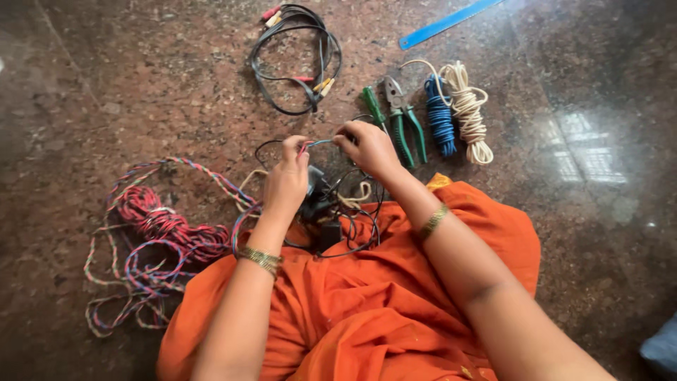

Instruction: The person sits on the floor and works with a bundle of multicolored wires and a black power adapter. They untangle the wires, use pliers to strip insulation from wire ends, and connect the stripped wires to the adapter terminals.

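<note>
**Both hands pinch a thin wire above the lap**

The left hand (285, 180) is closed, thumb and fingers pinching a thin wire (319, 142) that shows red at the grip. The right hand (368, 147) is closed on the same wire's other end; the short stretch between them looks bluish. The wire is held over a black adapter (319, 204) with tangled black leads, resting on the orange cloth (367, 296) at the lap. On the stone floor (106, 85), left, lies a twisted red-blue cord (151, 226). Far right: green-handled pliers (405, 120), a green screwdriver (374, 106), a blue coil (441, 116), a cream coil (469, 109). Far centre, a black cable loop (296, 56); beyond, a blue blade (448, 22).
</note>
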